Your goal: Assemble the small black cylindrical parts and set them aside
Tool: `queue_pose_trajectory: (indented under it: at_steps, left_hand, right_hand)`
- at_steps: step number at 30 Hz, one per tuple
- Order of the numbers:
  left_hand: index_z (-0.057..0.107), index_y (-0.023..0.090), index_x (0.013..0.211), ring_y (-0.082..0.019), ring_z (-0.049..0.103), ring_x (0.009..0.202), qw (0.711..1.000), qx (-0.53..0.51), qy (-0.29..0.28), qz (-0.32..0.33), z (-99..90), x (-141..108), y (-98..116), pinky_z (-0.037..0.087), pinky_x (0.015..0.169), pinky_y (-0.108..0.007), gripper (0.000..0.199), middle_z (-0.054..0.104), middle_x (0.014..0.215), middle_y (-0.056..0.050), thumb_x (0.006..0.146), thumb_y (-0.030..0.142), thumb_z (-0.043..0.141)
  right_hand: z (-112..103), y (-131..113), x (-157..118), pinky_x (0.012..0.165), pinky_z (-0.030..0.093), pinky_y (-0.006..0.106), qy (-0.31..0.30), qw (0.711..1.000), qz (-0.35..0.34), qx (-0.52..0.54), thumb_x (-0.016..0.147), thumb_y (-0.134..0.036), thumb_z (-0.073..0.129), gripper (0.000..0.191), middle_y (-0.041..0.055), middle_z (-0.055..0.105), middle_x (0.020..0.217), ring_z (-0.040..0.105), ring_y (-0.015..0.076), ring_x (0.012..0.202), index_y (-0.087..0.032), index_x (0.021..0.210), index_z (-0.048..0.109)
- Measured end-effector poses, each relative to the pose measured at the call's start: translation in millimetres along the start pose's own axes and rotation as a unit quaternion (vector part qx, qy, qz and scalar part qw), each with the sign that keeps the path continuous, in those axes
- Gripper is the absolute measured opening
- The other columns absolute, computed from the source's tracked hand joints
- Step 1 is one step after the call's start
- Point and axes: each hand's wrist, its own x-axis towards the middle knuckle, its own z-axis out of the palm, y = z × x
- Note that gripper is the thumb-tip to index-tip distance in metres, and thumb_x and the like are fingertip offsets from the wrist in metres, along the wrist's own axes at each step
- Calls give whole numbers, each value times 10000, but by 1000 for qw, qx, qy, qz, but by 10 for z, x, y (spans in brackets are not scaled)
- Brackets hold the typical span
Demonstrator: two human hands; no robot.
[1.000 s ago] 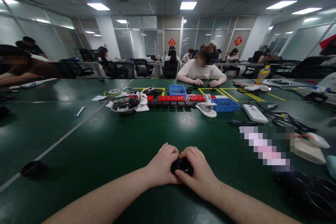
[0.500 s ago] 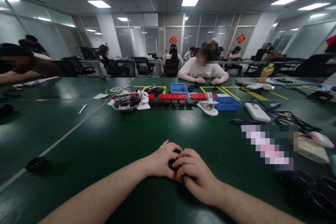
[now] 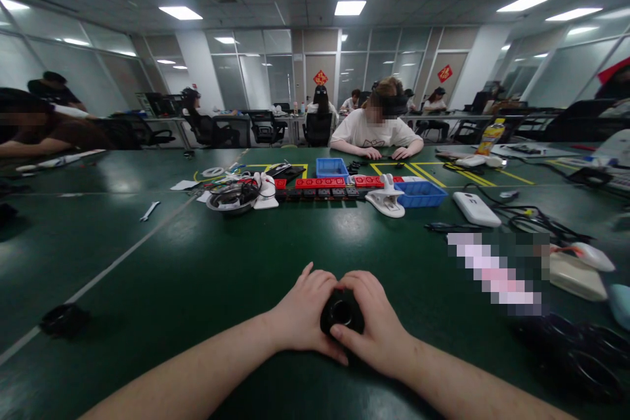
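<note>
Between my two hands is a black round part point(image 3: 340, 312) with a hole in its middle, its open end facing up toward me. My left hand point(image 3: 308, 312) curls around its left side, thumb low in front. Around the right side wraps my right hand point(image 3: 377, 318), with the thumb pressing on the near rim. Both hands are closed on the part just above the green table point(image 3: 221, 269). Its underside is hidden, so I cannot tell whether it touches the table.
A black ring-like part point(image 3: 63, 320) lies at left, and several more black rings point(image 3: 593, 367) at right. Farther back are a wrench point(image 3: 150, 211), a bowl of cables point(image 3: 231, 200), red power strips point(image 3: 319, 183), a blue bin point(image 3: 420, 194) and a white clip stand point(image 3: 386, 200). A co-worker point(image 3: 377, 125) sits opposite.
My right hand has shifted from lying over the top of the black part to gripping its right side, so its round opening now shows. The view has shifted slightly.
</note>
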Motion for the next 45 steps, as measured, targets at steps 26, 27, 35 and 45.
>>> queue_pose_trajectory:
  at_steps: [26, 27, 35, 45]
  left_hand:
    - [626, 232, 989, -252, 446, 1040, 997, 54, 19, -57, -152, 504, -819, 365, 898, -363, 408, 529, 1092, -40, 649, 446, 696]
    - [616, 243, 1017, -256, 437, 1059, 997, 53, 13, -52, -154, 522, -848, 354, 911, -372, 417, 525, 1119, -35, 658, 439, 693]
    - [498, 274, 1172, -249, 407, 1128, 998, 47, 18, -37, -122, 472, -860, 306, 964, -378, 579, 481, 1231, -24, 667, 507, 660]
    - [499, 173, 921, -257, 462, 915, 980, 97, 128, -122, -19, 433, -583, 333, 894, -429, 648, 494, 925, -48, 503, 634, 682]
  right_hand:
    - [182, 650, 790, 825, 398, 357, -49, 995, 60, 66, 668, -85, 508, 286, 29, 623, 906, 533, 200, 888, -212, 874, 660]
    - [206, 672, 803, 832, 401, 355, -46, 994, 56, 80, 658, -67, 476, 307, 24, 631, 905, 538, 198, 894, -214, 852, 664]
    - [324, 788, 685, 916, 368, 363, 60, 988, 63, 125, 744, -210, 436, 265, 59, 503, 1150, 455, 218, 1085, -212, 941, 612]
    - [363, 781, 622, 804, 412, 380, 111, 987, 95, 60, 736, -388, 543, 395, 83, 526, 979, 500, 217, 890, -167, 1055, 470]
